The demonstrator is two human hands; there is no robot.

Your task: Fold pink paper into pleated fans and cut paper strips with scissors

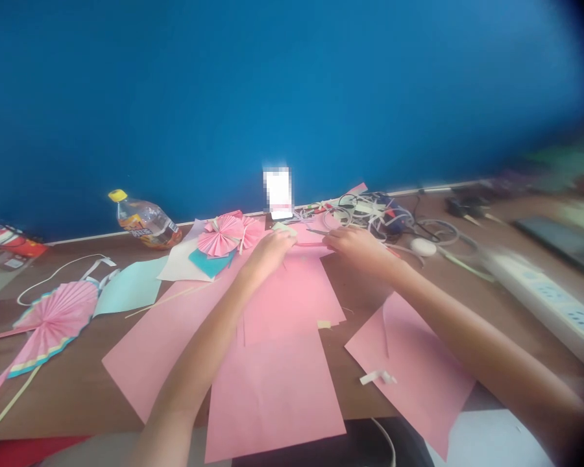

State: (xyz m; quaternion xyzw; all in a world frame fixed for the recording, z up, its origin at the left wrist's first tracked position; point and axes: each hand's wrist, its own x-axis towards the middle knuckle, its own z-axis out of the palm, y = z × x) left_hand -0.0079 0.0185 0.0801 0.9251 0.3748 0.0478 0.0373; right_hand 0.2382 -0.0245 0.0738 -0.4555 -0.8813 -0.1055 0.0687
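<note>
Both my arms reach forward over pink paper sheets (287, 305) on a brown table (78, 383). My left hand (271, 250) is closed around a small pale strip of paper (285, 227) near the far edge. My right hand (353, 245) is closed, with a thin grey tool, possibly scissors (317, 231), pointing from it toward my left hand. The picture is blurred, so the tool is hard to make out. Pink pleated paper rosettes (226, 235) lie just left of my left hand.
A plastic bottle (145, 223) lies on its side at the back left. A pink folded fan (53, 321) sits at the left. A tangle of cables and paper strips (384, 217) and a white power strip (545, 295) lie at the right. A blue wall stands behind.
</note>
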